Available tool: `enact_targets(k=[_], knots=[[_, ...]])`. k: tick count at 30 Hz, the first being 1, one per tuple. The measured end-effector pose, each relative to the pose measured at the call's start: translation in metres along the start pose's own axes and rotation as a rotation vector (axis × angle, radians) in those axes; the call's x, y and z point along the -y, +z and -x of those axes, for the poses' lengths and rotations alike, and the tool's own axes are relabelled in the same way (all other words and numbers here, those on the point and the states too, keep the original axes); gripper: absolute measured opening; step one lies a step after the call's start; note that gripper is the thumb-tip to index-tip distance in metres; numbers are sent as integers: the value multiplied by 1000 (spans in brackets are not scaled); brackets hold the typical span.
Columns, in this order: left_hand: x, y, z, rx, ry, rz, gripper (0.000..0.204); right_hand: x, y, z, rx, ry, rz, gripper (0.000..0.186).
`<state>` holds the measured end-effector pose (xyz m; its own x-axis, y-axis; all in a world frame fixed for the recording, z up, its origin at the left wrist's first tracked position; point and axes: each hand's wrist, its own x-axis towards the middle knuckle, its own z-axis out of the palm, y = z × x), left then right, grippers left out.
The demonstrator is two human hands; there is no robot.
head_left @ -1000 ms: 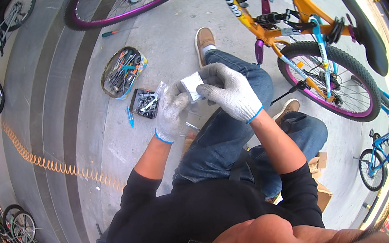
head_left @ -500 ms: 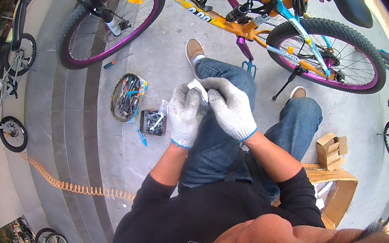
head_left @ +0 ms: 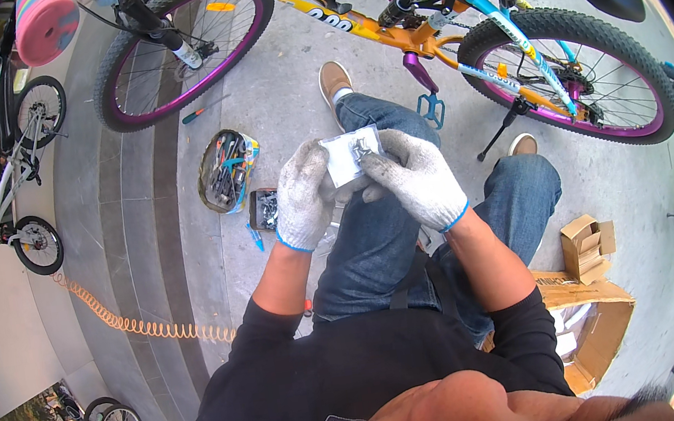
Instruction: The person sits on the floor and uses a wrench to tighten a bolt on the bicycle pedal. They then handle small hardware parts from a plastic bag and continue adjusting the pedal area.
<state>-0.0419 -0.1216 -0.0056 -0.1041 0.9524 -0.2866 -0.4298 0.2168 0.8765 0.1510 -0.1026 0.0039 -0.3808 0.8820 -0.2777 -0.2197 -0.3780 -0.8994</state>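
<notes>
A small clear plastic packet point(head_left: 342, 159) is held up between my two hands, over my thigh. It has a white backing, and small dark metal pieces lie at its right side, too small to name. My left hand point(head_left: 304, 196), in a white knitted glove with a blue cuff, grips the packet's left edge. On the other side my right hand point(head_left: 420, 176), gloved alike, presses its thumb over the metal pieces, with its fingers behind. Just left of my hands stands a small box of metal parts point(head_left: 265, 210), partly hidden by the left glove.
A tin of tools point(head_left: 227, 172) stands farther left, near a screwdriver point(head_left: 204, 109). An orange bicycle point(head_left: 382, 36) with purple rims stands ahead on its kickstand point(head_left: 499, 131). Cardboard boxes point(head_left: 598, 321) sit at my right; a coiled orange hose point(head_left: 144, 328) crosses the floor at left.
The packet, earlier folded and bunched between my fingers, now lies flat and faces up. My right thumb has moved onto it. The view has shifted, showing a pink round object at top left.
</notes>
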Motion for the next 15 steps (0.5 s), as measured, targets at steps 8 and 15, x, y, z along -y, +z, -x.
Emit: enact_targets(k=[8,15], knots=[[-1,-13,1,110,61,-16,31,-5,5,-4,-44,2,-57,42],[-7,-14,10,99,212,-461,40,-8,7,-3,-81,-35,-43,38]])
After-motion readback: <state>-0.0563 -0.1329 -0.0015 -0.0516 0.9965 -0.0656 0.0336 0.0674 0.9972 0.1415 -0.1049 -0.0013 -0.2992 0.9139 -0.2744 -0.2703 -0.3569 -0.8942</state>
